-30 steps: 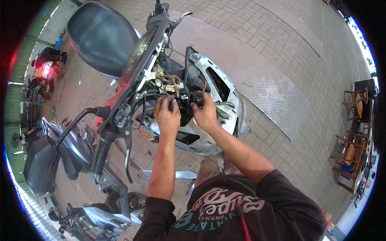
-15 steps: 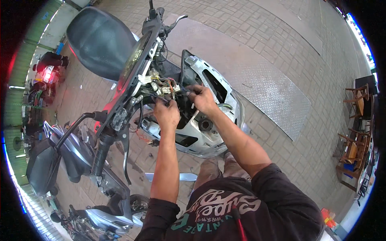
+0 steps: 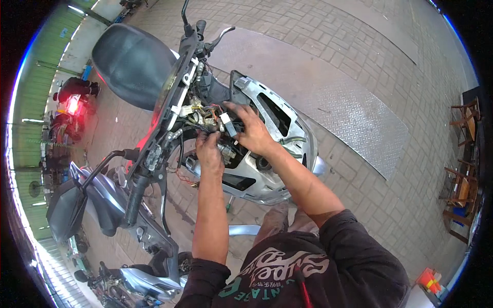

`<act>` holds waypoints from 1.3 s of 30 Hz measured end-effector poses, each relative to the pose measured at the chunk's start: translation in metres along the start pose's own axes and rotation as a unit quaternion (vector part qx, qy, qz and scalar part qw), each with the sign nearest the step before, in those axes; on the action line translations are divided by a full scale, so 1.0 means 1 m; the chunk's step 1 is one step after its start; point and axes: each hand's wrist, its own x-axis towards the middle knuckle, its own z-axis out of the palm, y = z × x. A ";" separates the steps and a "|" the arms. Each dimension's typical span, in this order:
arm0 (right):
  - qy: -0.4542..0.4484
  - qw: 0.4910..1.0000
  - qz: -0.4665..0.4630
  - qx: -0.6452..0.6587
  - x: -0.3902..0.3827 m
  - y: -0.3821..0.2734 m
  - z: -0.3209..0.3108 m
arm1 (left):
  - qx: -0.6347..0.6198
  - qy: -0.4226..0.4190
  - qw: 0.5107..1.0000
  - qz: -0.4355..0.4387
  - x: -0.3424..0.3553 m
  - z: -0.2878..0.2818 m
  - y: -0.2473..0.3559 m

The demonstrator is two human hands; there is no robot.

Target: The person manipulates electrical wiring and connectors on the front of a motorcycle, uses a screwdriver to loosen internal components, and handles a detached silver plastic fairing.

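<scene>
In the head view, the left hand curls at the wiring, grip unclear; the right hand parts thumb and fingers around a grey-white connector, whether gripping I cannot tell. Wiring fills the scooter's open front beside the pale panel's inner edge.

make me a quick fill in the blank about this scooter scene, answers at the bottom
1. The hand beside the grey-and-white connector, its thumb and fingers spread apart, is the person's ____ one.
2. The glowing light on the vehicle at the upper left shines ____.
3. The large scooter seat near the top left is the colour ____.

Missing words: right; red; black.
</scene>
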 end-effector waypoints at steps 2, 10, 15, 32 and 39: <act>-0.041 0.998 -0.014 -0.045 0.002 -0.005 -0.008 | -0.046 0.012 0.998 -0.036 -0.003 0.007 0.005; 0.054 0.998 -0.043 0.006 0.033 -0.005 -0.013 | -0.105 0.034 0.993 -0.027 -0.007 0.006 0.009; -0.062 0.992 0.108 -0.007 0.077 -0.038 -0.031 | -0.024 0.070 0.996 -0.052 -0.010 -0.019 0.008; -0.005 0.990 0.081 0.114 0.104 -0.014 0.026 | 0.070 0.108 0.992 -0.010 -0.009 -0.034 0.010; 0.077 0.979 0.176 0.074 0.103 -0.020 0.046 | 0.067 0.087 0.993 -0.051 0.002 -0.064 -0.005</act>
